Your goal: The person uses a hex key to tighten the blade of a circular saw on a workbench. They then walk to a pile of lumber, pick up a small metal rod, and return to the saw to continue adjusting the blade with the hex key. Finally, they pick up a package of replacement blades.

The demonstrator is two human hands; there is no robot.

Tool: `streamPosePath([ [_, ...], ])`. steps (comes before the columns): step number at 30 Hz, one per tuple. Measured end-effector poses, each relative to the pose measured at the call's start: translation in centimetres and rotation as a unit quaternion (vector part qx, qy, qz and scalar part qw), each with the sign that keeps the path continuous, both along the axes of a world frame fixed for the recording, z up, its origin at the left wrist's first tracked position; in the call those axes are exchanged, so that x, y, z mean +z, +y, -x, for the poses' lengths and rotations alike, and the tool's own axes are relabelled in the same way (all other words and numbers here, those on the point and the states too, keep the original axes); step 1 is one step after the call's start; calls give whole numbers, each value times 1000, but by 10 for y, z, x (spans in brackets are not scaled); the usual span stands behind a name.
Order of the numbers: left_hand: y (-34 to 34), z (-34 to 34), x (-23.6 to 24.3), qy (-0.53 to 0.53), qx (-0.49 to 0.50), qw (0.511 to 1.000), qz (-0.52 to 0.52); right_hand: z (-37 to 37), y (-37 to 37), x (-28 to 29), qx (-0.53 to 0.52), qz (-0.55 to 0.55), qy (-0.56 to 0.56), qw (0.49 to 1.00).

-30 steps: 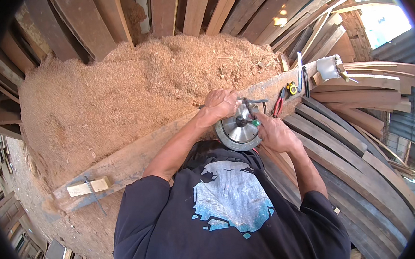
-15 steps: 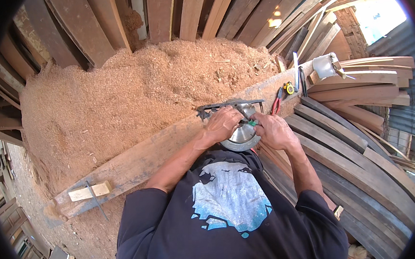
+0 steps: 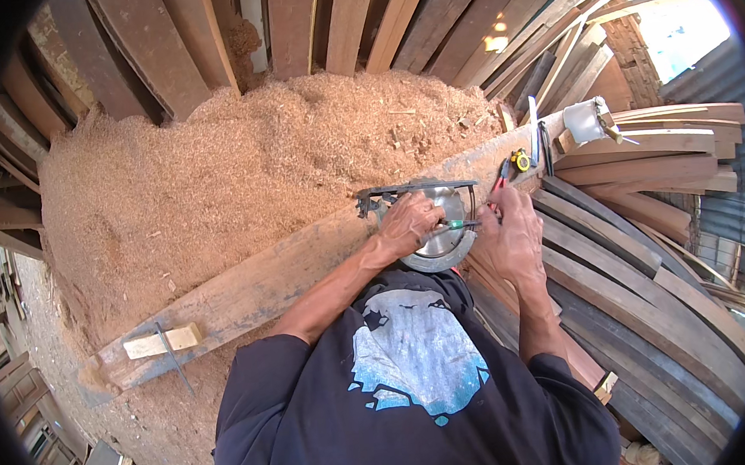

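A circular saw (image 3: 446,203) lies tipped over near my belly, its dark base plate edge facing away from me and its round silver guard toward me. Across it lies my left hand (image 3: 411,223), fingers curled round a slim green tool (image 3: 456,224) with a thin dark end, perhaps a screwdriver. My right hand (image 3: 515,231) is just right of the saw with fingers bent inward. Its fingertips are beside the thin end of the green tool and the red handles of the pliers (image 3: 501,187); what they hold, if anything, is hidden.
A long plank (image 3: 247,284) runs diagonally under the saw. On it are a yellow tape measure (image 3: 520,160), a metal square (image 3: 533,126), a white container (image 3: 585,121) and a wood block (image 3: 162,341) with a metal rod. Sawdust (image 3: 214,183) heaps beyond; stacked boards (image 3: 645,300) stand right.
My right hand has moved away from the saw, rightward to the pliers' handles. The green tool has stayed at my left fingers, its thin end now showing.
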State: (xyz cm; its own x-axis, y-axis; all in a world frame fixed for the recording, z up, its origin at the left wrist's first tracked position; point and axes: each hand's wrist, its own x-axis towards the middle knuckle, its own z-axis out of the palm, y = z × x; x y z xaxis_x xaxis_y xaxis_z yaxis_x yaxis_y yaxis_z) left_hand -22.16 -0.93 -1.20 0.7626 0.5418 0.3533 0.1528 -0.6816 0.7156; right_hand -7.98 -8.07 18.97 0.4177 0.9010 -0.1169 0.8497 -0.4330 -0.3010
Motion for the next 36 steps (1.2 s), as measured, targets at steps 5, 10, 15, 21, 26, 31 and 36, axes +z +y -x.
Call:
streamPosePath([
  [5, -1, -1, 3, 18, 11, 1000, -21, -11, -40, -31, -85, -119, -25, 989],
  [10, -2, -5, 6, 31, 24, 999, -5, -9, -46, -72, -113, -33, 391, 913],
  [15, 2, -4, -2, 9, 21, 999, -35, -3, -30, -112, -33, -95, 352, 931],
  [21, -4, -3, -3, -28, 49, 998, -17, 12, -25, -104, -16, -150, 275, 950],
  [26, -5, -3, -12, -27, 38, 999, 3, 4, -27, -110, 52, -162, 246, 954],
  [31, -6, -4, -5, -15, 54, 998, 1, 2, -24, -101, 57, -158, 168, 971],
  [36, -1, -2, 11, -8, 57, 998, -18, -7, -29, -109, 63, -163, 195, 965],
])
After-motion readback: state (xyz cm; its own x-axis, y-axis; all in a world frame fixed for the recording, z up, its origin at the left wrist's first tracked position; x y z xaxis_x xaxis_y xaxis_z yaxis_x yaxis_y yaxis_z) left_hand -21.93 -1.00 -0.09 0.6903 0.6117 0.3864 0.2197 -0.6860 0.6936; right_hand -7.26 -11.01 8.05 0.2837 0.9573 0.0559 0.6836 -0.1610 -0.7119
